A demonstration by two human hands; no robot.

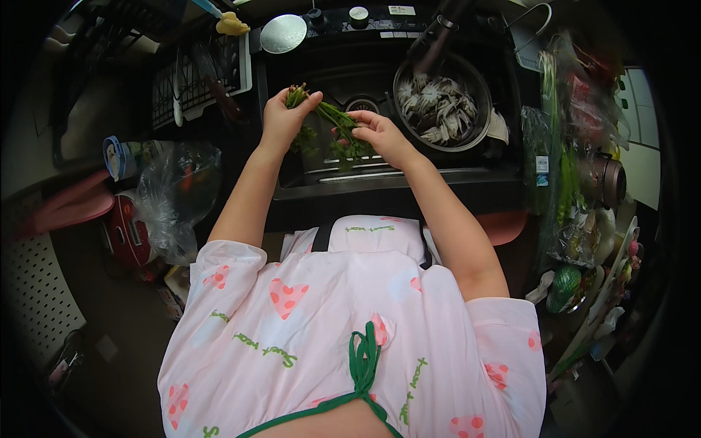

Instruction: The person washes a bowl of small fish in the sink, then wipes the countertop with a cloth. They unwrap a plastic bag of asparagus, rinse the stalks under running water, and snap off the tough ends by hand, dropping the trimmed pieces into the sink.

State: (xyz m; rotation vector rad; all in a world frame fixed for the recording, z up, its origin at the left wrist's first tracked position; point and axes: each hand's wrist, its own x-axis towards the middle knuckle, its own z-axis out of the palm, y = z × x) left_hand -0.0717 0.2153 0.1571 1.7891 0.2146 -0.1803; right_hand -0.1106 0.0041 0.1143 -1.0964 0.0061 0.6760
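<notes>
Over a black sink [306, 174], my left hand [287, 117] grips a bunch of leafy green herbs [328, 113] near its brownish stem ends. Lower on the same bunch, my right hand [380, 134] has its thumb and fingers closed on the leafy part. Some leaves hang below both hands, above the sink's front part. To the right of my right hand, a round metal pot or basin [483, 128] holds several grey-white pieces of raw seafood, seemingly cut crabs. The sink drain [361, 106] shows behind the herbs.
A dark faucet [435, 41] reaches over the basin. At the left are a dish rack [164, 90] with a knife [178, 104], a clear plastic bag [175, 191] and a red appliance [128, 230]. Bagged vegetables [567, 175] lie at the right. A round metal lid or disc [283, 34] sits behind the sink.
</notes>
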